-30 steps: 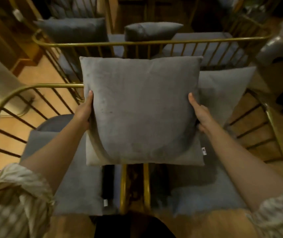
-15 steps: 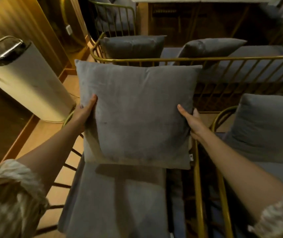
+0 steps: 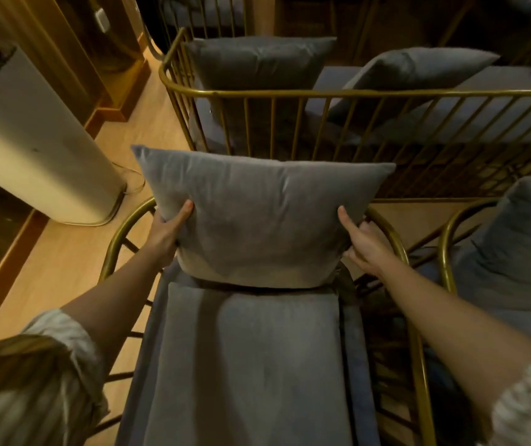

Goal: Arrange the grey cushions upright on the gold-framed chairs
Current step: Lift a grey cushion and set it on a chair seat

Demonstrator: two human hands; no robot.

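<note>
Head: white cylinder (image 3: 32, 149) beside chair (image 3: 122, 233)

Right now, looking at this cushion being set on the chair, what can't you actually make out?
- Head view: the cushion hides the chair's backrest, so contact between them is unclear.
- The right hand: its fingers go behind the cushion's edge.
- The left hand: only its thumb shows in front.
- The neighbouring chair's cushion: cut off by the right edge.
- The white appliance: its top is cropped at the left edge.

A square grey cushion (image 3: 261, 217) stands upright at the back of the gold-framed chair (image 3: 122, 233), its lower edge on the grey seat pad (image 3: 251, 365).
</note>
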